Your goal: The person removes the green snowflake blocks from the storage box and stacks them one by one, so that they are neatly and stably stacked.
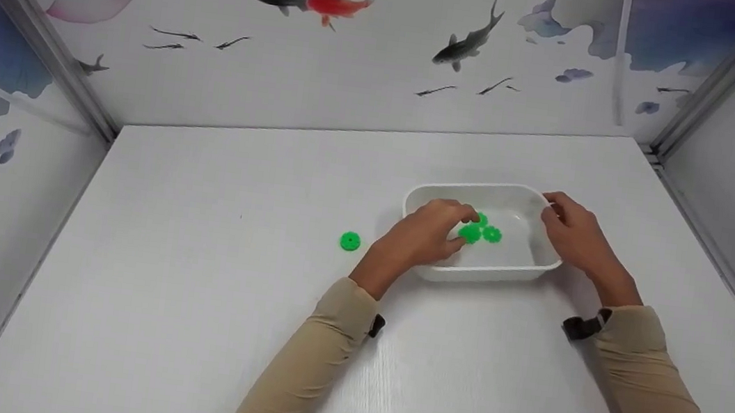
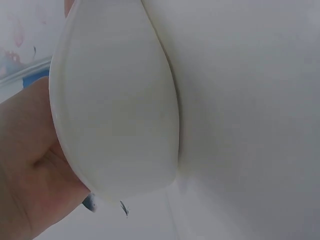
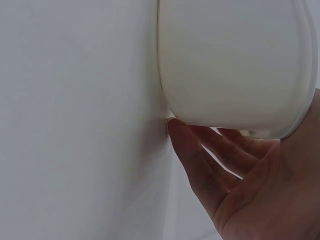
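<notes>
A white plastic tub (image 1: 480, 271) with rounded corners stands on the table. My left hand (image 1: 422, 233) reaches over its left side, fingers and thumb curved down inside. Right at the fingertips is a green toothed disc (image 1: 469, 234); I cannot tell whether it is pinched. Two more green discs, one toothed disc (image 1: 492, 234) and one partly hidden disc (image 1: 482, 219), lie close by in the tub. My right hand (image 1: 574, 233) holds the tub's right end, thumb over the rim. The right wrist view shows its fingers (image 3: 187, 145) against the outer wall, near the base.
Left of the tub, a round green disc (image 1: 350, 241) with small holes lies on the white table (image 1: 191, 269). Upright panels (image 1: 355, 79) printed with fish and petals enclose the table at the back and both sides.
</notes>
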Tool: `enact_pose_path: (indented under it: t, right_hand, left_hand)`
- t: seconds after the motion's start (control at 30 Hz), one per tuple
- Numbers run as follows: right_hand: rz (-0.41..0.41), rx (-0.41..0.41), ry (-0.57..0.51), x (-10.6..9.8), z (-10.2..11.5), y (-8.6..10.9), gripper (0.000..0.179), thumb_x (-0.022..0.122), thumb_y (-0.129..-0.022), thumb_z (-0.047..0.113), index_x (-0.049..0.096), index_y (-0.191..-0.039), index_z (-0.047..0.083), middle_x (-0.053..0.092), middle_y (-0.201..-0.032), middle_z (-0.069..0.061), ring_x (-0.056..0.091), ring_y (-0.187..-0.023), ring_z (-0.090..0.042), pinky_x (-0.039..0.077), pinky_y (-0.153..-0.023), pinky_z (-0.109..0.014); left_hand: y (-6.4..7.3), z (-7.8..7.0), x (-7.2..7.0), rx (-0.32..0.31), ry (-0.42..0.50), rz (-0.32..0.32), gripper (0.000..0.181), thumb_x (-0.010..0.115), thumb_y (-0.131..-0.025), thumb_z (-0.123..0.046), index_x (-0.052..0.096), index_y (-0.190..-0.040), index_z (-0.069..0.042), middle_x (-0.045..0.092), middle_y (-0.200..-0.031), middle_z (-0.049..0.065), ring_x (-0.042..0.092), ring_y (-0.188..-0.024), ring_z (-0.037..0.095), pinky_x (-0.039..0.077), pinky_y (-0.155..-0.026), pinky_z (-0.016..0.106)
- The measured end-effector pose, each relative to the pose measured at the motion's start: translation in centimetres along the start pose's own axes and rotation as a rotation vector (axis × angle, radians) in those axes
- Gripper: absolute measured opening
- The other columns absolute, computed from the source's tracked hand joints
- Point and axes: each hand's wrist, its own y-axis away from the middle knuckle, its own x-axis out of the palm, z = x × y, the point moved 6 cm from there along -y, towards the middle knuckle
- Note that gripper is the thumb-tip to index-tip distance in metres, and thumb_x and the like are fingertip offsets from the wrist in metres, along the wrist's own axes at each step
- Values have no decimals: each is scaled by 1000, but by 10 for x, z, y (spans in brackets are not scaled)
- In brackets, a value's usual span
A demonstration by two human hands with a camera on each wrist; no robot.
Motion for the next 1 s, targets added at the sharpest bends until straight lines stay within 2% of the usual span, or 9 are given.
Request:
enact_pose_path:
  t: [0.2,0.3,0.57,0.7,0.83,1.0]
  right_hand:
    - [11,-1,2,2,-2,0,53,36,-116,35,49,-158,6,61,-146,-28,59,-129,-41,49,-106,-58]
    - [8,-8,0,2,-2,0,53,36,-116,35,49,-158,6,61,-146,-28,59,-130,-41,49,-106,-58]
    - [-8,-20,12,-1,-2,0,52,36,-115,34,50,-156,5,63,-142,-27,60,-125,-39,50,-103,-56]
    - [-8,-20,13,-1,0,-1,53,36,-115,35,51,-156,5,64,-142,-27,61,-125,-38,50,-103,-55]
    - [-2,-10,10,0,1,-1,54,35,-115,35,50,-156,4,63,-143,-27,60,-126,-39,49,-104,-56]
    - [-9,-2,18,0,0,-1,52,36,-115,34,51,-156,5,63,-142,-26,59,-124,-38,49,-103,-55]
  left_hand:
    - [-8,2,4,-66,-22,38,53,74,-105,-21,58,-154,-14,73,-141,4,67,-133,17,53,-115,29]
    - [-11,2,6,-79,-40,52,54,75,-104,-23,58,-155,-15,72,-140,3,66,-131,17,54,-114,30]
    - [-21,1,12,-79,-73,70,43,75,-104,-26,67,-145,-18,71,-138,-2,64,-129,15,54,-112,32]
    - [-23,6,17,-103,-97,68,40,74,-104,-26,70,-142,-17,71,-137,-3,64,-124,13,54,-110,31]
    - [-24,10,20,-125,-120,49,33,74,-103,-22,74,-135,-13,71,-128,0,61,-111,14,56,-103,29]
    - [-26,11,22,-114,-173,16,16,75,-103,-19,78,-116,-11,68,-112,2,54,-98,14,54,-89,28]
